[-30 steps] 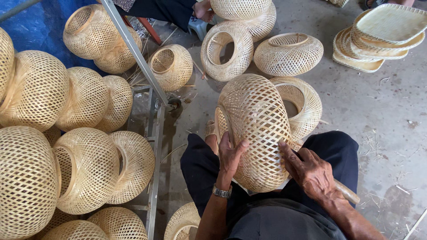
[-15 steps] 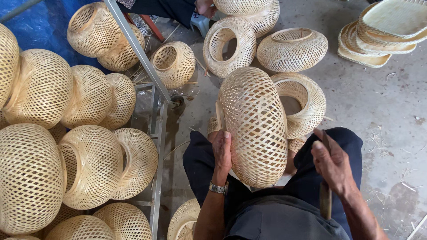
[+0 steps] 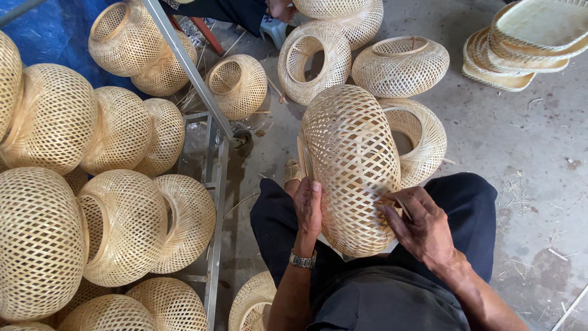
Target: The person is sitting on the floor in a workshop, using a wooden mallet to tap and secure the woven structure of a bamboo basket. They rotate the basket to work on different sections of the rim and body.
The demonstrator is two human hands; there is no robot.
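Weaving step: left hand [image 3: 308, 205] flat against shade [image 3: 350, 168], right hand [image 3: 419, 224] fingers pinching strip [image 3: 401, 207]; next, tuck strip.

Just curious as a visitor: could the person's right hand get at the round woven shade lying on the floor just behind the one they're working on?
Probably yes. The right hand rests on the held woven shade, and the other shade lies just beyond it on the right side, its rim showing. Nothing lies between them, though the hand would have to let go first.
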